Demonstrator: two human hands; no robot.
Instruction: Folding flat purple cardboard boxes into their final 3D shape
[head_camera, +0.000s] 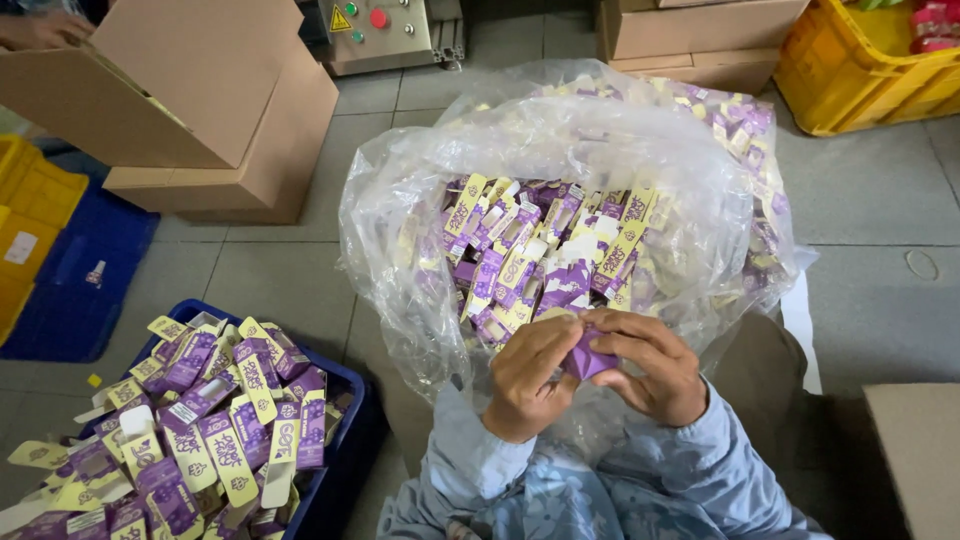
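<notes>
Both my hands meet over my lap around one small purple carton. My left hand grips its left side with the fingers curled. My right hand pinches its right side from above. Just beyond them a big clear plastic bag stands open, full of flat purple and pale yellow cartons. At my left a blue crate is heaped with folded cartons of the same kind. Light blue sleeves cover my forearms.
An open cardboard box stands at the back left, with another person's hand at its far corner. Yellow crates sit at the far left and top right. A metal control box and more cardboard boxes line the back. Grey tiled floor lies around.
</notes>
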